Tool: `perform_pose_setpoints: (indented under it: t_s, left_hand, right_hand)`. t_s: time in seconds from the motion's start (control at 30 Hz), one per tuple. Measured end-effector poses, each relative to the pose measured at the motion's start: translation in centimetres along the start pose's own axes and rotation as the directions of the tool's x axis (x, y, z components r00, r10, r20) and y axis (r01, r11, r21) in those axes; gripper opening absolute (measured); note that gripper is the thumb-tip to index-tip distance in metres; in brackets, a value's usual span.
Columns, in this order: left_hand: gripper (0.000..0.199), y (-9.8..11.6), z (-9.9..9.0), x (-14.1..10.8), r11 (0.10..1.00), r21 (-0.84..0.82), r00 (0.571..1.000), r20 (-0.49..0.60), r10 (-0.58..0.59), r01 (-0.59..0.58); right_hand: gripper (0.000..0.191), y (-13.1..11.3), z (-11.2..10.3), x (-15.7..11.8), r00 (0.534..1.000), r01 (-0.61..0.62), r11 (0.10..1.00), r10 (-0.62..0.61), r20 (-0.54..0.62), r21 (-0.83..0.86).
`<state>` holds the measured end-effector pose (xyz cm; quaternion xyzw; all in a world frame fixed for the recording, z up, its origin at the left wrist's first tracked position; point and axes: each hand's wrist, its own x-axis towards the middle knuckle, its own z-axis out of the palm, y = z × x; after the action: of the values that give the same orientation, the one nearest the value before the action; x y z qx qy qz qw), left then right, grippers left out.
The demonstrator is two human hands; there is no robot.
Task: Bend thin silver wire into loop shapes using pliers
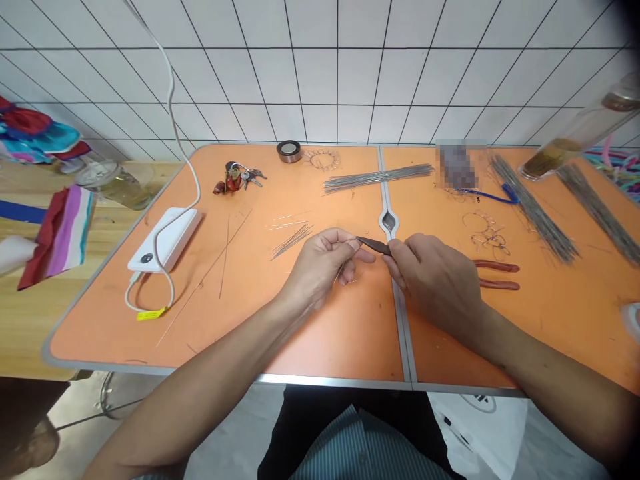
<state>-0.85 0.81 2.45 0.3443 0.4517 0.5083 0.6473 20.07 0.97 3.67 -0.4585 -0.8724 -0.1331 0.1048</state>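
My right hand [435, 280] is closed around a pair of pliers [374, 245] with dark, pointed jaws aimed left; their red handles come out past the palm. My left hand [333, 260] pinches a thin wire [339, 273] between thumb and fingers. The jaw tips meet the left fingertips, where the wire's end is mostly hidden. Left of my left hand lie several short cut wires [291, 241]. A bundle of straight wires [379, 177] rests beyond both hands.
Keys [245, 175], a tape roll [289, 151] and a wire ring [321, 159] lie toward the wall. A white power bank [165, 239] with a cable sits left. Bent wire scraps [485, 233], longer wire bundles [535, 210] and a tilted jar [555, 157] are right.
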Motion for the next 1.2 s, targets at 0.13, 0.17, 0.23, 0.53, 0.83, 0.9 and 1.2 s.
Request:
perform_pose_setpoints:
  t_s: [0.13, 0.17, 0.23, 0.53, 0.83, 0.9, 1.2]
  left_hand:
    - [0.021, -0.2, -0.2, 0.2, 0.999, -0.001, 0.999, 0.012, 0.048, -0.047]
    - [0.021, -0.3, -0.3, 0.2, 0.999, -0.004, 0.998, 0.012, 0.054, -0.054]
    - [0.020, -0.4, -0.3, 0.3, 0.998, -0.007, 0.998, 0.011, 0.064, -0.064]
    - [0.016, -0.5, -0.5, 0.3, 0.994, 0.025, 0.994, 0.046, 0.103, -0.104]
    - [0.017, -0.6, -0.4, 0.3, 0.994, 0.029, 0.993, 0.047, 0.107, -0.108]
    - [0.017, -0.6, -0.5, 0.3, 0.993, 0.037, 0.993, 0.048, 0.110, -0.112]
    - [0.016, -0.6, -0.6, 0.2, 0.990, 0.074, 0.992, 0.047, 0.120, -0.123]
  right_hand:
    - [0.043, 0.6, -0.3, 0.2, 0.987, -0.150, 0.910, 0.118, 0.105, 0.387]
    - [0.045, 0.8, -0.3, 0.3, 0.974, -0.211, 0.825, 0.133, 0.181, 0.525]
    - [0.049, 1.1, -0.4, 0.4, 0.930, -0.347, 0.577, 0.109, 0.351, 0.739]
    - [0.047, 1.6, -0.4, 1.0, 0.786, -0.615, -0.039, -0.101, 0.609, 0.787]
    - [0.043, 1.5, 0.1, 0.8, 0.789, -0.614, -0.238, -0.166, 0.592, 0.752]
    - [0.044, 1.5, 0.2, 0.8, 0.783, -0.621, -0.256, -0.175, 0.597, 0.740]
    - [0.042, 1.7, 0.4, 0.6, 0.763, -0.645, -0.297, -0.204, 0.613, 0.704]
